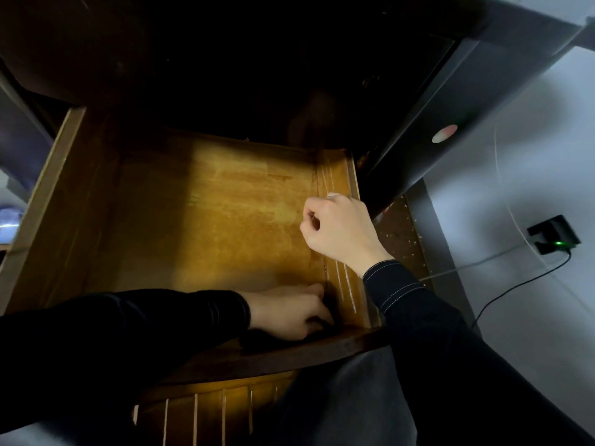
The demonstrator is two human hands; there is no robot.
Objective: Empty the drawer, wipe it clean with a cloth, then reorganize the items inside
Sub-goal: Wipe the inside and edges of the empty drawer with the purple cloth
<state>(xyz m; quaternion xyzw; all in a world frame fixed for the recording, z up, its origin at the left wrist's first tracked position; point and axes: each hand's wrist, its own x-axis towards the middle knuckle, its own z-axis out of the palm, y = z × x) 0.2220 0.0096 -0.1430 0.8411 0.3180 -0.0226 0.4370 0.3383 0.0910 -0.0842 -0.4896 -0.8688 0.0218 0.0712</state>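
Note:
The wooden drawer (58, 201) is pulled out below me, and its worn yellow-brown floor (209, 220) shows no items. My left hand (289, 312) reaches into the shaded front right corner with its fingertips bent down in the shadow. Whether they hold anything there is hidden. My right hand (338, 228) hovers by the drawer's grooved right wall (335, 175) with its fingers curled into a loose fist. Nothing shows in that hand. No cloth is plainly visible.
The dark cabinet body (257, 59) overhangs the back of the drawer. To the right are a pale floor, a black plug box with a green light (555, 235) and a black cable (515, 291). My knee (347, 397) sits below the drawer front (289, 352).

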